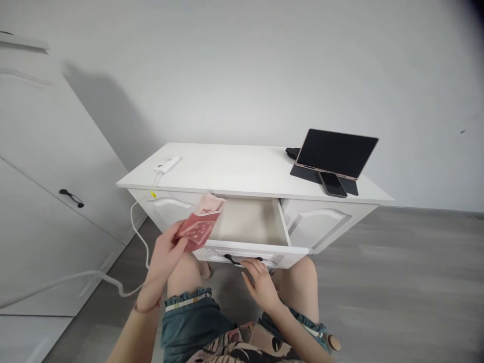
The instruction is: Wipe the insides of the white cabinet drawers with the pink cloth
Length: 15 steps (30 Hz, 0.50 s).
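My left hand (170, 248) pinches the lower end of a flat red and pink patterned packet (200, 223), held tilted over the left side of an open drawer (247, 222). A slight blur keeps me from telling just what kind of packet it is. At the drawer's front, my right hand (261, 283) has its fingers hooked on the right part of the black drawer handle (232, 260). The drawer is pulled out of a white cabinet (227, 169), and its pale floor shows.
A white power strip (167, 165) lies on the cabinet's left, its cable (140, 237) hanging down. A tablet-like screen (336, 154), a phone (333, 184) and a small black item (292, 153) are at the right. A white wardrobe (49, 151) stands at left.
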### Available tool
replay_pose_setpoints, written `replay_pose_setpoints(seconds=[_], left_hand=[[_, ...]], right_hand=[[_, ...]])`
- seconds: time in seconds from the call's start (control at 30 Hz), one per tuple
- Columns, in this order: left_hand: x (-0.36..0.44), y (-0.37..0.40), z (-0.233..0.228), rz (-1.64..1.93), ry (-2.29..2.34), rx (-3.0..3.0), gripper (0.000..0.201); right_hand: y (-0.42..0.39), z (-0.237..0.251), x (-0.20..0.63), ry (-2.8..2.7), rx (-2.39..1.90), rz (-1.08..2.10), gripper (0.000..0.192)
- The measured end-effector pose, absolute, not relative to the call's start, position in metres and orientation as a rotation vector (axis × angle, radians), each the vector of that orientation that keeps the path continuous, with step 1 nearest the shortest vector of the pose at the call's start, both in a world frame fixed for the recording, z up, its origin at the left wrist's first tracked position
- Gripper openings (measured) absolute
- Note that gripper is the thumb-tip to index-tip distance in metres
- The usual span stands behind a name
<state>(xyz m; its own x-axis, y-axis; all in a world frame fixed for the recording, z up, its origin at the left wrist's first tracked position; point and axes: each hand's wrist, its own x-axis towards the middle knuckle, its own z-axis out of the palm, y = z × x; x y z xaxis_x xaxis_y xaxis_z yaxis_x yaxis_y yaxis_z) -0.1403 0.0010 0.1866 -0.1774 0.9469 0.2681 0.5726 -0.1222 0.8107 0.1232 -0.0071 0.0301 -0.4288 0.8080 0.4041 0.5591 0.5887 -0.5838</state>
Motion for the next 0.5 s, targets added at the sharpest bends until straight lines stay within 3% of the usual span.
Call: replay_pose_setpoints(seconds=[0.13, 0.23, 0.37, 0.5], left_hand=[[-0.123, -0.050, 0.150, 1.572, 2.174, 1.334, 0.035], [-0.097, -0.056, 0.108, 1.622, 2.361, 1.497, 0.025], [-0.074, -0.051, 0.062, 1.522, 2.478, 1.655, 0.025], [-0.062, -0.049, 0.045, 1.323, 2.545, 1.838, 0.020]], right_hand=[[-0.016, 0.035, 0.145, -1.982, -1.113, 0.350, 0.023], [-0.020, 0.045, 0.164, -1.761, -1.257, 0.155, 0.020], [-0.019, 0.057, 0.193, -1.365, -1.495, 0.018, 0.041], [-0.011, 0.045, 0.222, -1.163, -1.566, 0.304, 0.060]])
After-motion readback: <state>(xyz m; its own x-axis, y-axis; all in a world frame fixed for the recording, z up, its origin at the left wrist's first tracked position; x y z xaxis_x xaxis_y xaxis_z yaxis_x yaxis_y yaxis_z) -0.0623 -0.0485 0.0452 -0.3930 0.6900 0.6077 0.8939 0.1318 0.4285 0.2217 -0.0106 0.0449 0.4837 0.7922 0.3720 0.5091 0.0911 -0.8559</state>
